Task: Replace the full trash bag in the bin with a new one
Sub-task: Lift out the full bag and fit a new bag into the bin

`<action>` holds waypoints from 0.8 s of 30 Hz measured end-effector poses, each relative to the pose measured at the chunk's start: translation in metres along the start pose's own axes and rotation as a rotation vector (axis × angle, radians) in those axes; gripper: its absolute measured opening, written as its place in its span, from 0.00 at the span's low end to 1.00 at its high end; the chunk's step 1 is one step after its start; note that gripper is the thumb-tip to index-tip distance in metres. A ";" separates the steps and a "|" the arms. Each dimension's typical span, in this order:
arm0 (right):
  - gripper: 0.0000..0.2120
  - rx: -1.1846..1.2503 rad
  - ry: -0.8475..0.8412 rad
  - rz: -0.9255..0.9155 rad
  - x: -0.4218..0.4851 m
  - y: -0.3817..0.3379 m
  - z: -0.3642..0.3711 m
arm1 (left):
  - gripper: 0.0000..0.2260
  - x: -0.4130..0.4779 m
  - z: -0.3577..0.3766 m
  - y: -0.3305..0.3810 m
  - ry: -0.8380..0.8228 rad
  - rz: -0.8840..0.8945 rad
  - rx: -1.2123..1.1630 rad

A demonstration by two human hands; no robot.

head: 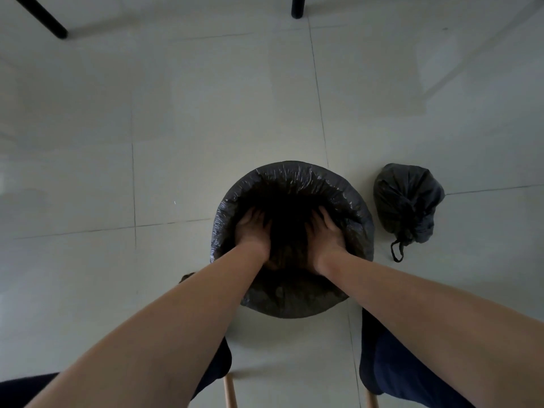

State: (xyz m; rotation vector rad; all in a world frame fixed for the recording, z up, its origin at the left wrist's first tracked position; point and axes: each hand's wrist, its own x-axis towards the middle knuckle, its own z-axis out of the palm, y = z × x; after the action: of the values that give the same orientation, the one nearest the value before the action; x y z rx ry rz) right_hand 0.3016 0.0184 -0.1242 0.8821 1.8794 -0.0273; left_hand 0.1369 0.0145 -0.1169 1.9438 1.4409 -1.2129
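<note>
Both hands reach down inside the bin (291,312) — the left hand (253,231) and the right hand (325,232) are spread flat, pressing the new bag (297,178) against the inner wall. Its film looks thin, soft and slippery; best held at the folded rim. Further right, on the floor (176,113), the full bag (407,201) lies tied — probably light.

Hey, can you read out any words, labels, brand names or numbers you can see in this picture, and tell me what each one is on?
None: no readable text anywhere in this view.
New black bag lining the bin: plain, no print showing.
Tied full bag on the floor to the right: plain, no label visible.
Floor tiles and dark furniture legs: no markings.
</note>
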 end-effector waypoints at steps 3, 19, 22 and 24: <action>0.49 -0.097 -0.072 -0.004 0.007 -0.005 0.002 | 0.61 -0.001 0.008 0.002 -0.050 -0.028 0.140; 0.35 0.201 -0.013 -0.081 -0.004 0.000 -0.005 | 0.57 -0.010 -0.002 0.006 -0.016 0.006 -0.075; 0.32 0.378 0.018 -0.084 -0.017 -0.001 -0.014 | 0.43 -0.014 0.000 0.014 0.014 0.076 -0.171; 0.33 0.451 0.002 -0.119 -0.022 -0.004 -0.015 | 0.39 -0.017 0.004 0.019 -0.023 0.149 -0.176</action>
State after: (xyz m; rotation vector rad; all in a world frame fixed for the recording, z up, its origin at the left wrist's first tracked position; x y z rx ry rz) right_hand 0.2917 0.0086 -0.1003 1.0658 1.9591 -0.5404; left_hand 0.1520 -0.0047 -0.1072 1.8747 1.3185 -1.0037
